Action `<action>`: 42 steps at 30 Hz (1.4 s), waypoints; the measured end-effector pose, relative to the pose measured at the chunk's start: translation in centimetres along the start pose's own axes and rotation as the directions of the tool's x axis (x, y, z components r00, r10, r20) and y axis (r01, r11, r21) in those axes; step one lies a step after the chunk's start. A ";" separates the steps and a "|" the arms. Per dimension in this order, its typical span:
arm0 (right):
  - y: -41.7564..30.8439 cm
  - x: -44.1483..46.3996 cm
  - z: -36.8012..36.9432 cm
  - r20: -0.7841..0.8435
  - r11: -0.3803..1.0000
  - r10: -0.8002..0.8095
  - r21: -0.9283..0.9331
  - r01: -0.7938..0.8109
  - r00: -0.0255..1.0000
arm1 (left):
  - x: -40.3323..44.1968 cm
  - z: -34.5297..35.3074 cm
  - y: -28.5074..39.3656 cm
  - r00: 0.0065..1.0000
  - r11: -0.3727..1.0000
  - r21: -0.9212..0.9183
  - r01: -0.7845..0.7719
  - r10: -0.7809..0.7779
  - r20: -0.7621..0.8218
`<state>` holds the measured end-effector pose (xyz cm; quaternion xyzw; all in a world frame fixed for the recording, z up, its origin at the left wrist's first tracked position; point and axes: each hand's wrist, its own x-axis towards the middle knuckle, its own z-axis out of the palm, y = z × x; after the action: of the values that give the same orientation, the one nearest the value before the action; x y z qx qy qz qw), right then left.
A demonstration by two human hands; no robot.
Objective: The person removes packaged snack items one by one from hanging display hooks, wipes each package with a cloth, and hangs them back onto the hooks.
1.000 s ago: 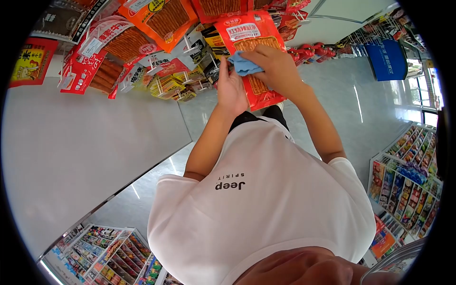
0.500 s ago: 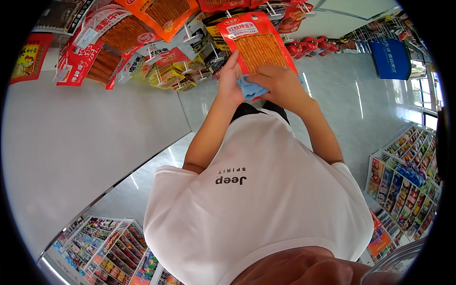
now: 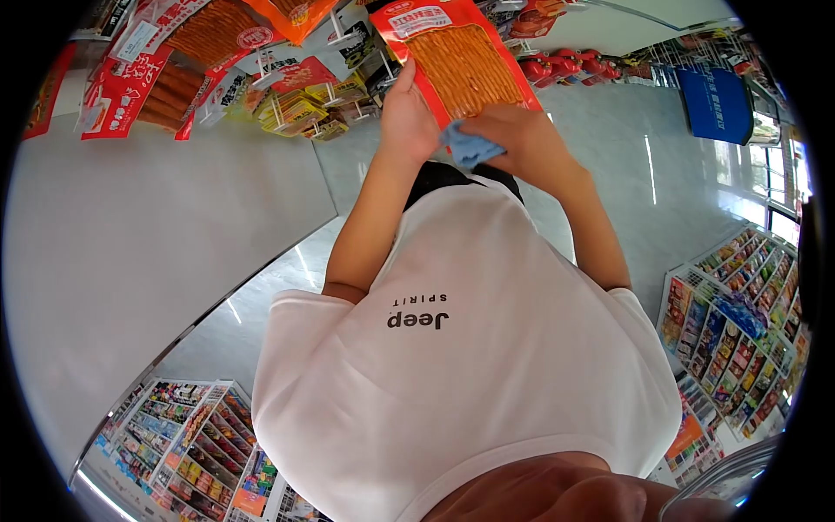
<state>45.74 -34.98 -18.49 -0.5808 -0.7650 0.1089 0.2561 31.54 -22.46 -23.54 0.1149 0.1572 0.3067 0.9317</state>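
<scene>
Grasping the red packet [image 3: 465, 71] at its edge, the left hand [image 3: 409, 122] was near the right hand [image 3: 529, 143], which clutched a blue cloth [image 3: 470, 150].

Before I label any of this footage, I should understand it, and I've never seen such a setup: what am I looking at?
There is no machine here, only a person's two bare hands. One camera, worn on the head, looks forward and down, so the white T-shirt fills the lower middle and its lettering appears upside down. The left hand holds a red packet by its edge. The right hand holds a blue cloth at the packet's lower end. Nearby, at upper left, other packets hang on display.
</scene>
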 end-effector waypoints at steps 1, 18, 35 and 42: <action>-0.2 -0.3 0.1 0.056 1.000 -0.023 0.022 0.022 0.998 | 0.1 -0.4 0.4 1.000 0.998 -0.066 0.012 -0.010 0.021; -1.8 -0.4 3.5 -0.350 0.932 0.325 0.277 -0.234 0.879 | -0.3 0.4 -2.3 0.992 0.994 -0.097 -0.048 0.036 -0.121; 0.2 -1.9 4.8 -0.460 0.912 0.276 -0.152 -0.381 0.844 | -0.9 0.0 -5.2 0.966 0.970 0.101 -0.219 0.230 -0.117; 4.1 -2.8 2.2 -0.561 0.809 0.468 -0.040 -0.587 0.683 | -2.4 1.4 -4.9 0.987 0.987 0.058 -0.153 0.155 -0.046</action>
<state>48.53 -36.09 -22.98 -0.8081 -0.4707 -0.0686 0.3475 32.78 -27.91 -23.25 0.1440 0.1795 0.3763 0.8975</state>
